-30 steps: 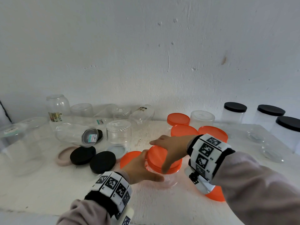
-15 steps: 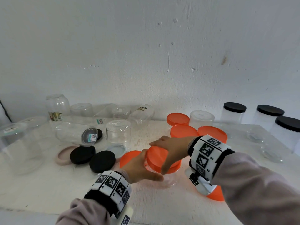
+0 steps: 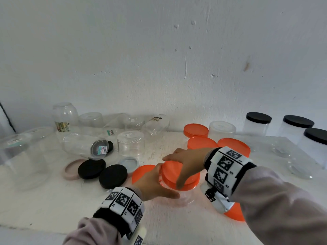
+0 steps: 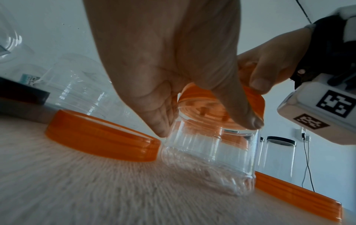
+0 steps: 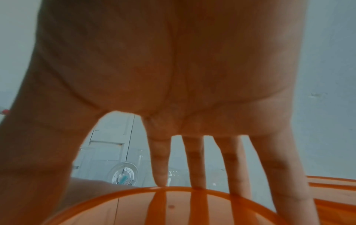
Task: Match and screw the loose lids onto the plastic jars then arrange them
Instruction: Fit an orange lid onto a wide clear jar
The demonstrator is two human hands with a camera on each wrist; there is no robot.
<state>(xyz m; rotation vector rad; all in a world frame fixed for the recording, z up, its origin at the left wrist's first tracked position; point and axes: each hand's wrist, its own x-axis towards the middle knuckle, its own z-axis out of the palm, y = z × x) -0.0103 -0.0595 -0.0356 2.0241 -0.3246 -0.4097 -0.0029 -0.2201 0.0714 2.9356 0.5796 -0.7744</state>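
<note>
A small clear plastic jar [image 3: 184, 196] stands on the white table near the front middle. My left hand [image 3: 154, 184] grips its side, thumb in front and fingers behind [image 4: 207, 127]. An orange lid [image 3: 170, 172] sits on the jar's mouth, tilted a little [image 4: 200, 106]. My right hand [image 3: 185, 161] reaches over from the right and holds that lid from above. Its fingers [image 5: 196, 167] are spread round the far rim of the orange lid [image 5: 173, 210] and its thumb is on the near rim. The palm hides most of the lid's top.
Loose orange lids lie around the jar: one on its left [image 3: 141, 174], several behind [image 3: 201, 143], one under my right wrist [image 3: 235, 213]. Two black lids [image 3: 113, 176] and a pink lid [image 3: 70, 171] lie left. Clear jars [image 3: 131, 145] crowd the back left. Black-lidded jars [image 3: 257, 126] stand at the right.
Both hands stay on the jar and lid in nearly the same place. The jar and lid have shifted only slightly.
</note>
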